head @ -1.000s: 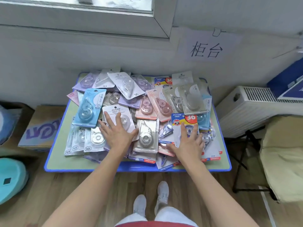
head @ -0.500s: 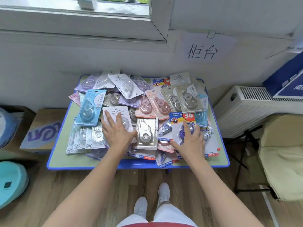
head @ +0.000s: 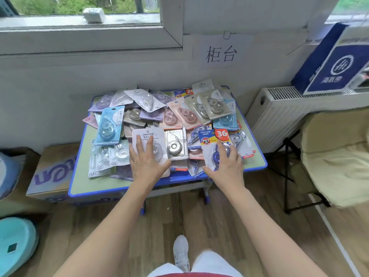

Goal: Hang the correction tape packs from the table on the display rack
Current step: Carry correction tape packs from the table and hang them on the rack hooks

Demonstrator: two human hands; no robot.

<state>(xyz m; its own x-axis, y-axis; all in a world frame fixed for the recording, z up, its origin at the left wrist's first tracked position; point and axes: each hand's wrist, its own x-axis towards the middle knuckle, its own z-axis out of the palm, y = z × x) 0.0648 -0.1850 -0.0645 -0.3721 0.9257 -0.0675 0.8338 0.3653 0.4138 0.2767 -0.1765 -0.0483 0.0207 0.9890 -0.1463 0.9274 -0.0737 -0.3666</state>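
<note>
A heap of correction tape packs [head: 179, 116] in many colours covers the small blue-edged table [head: 95, 182]. My left hand [head: 147, 160] lies flat, fingers straight and spread, on a white pack [head: 146, 134] at the near middle of the heap. To its right, my right hand [head: 225, 164] curls its fingers over the blister of a blue and yellow pack marked 36 [head: 214, 137], thumb at the pack's left edge. That pack's near end reaches past the table's front edge. No display rack is in view.
The table stands against a wall under a window. A cardboard box [head: 50, 172] sits left of it and a teal stool [head: 16, 242] at the lower left. A white radiator [head: 279, 116] and a beige folding chair [head: 335, 156] stand to the right.
The camera view has risen toward the window. My right hand has drawn the 36 pack nearer the table's front edge. My left hand stays on the white pack.
</note>
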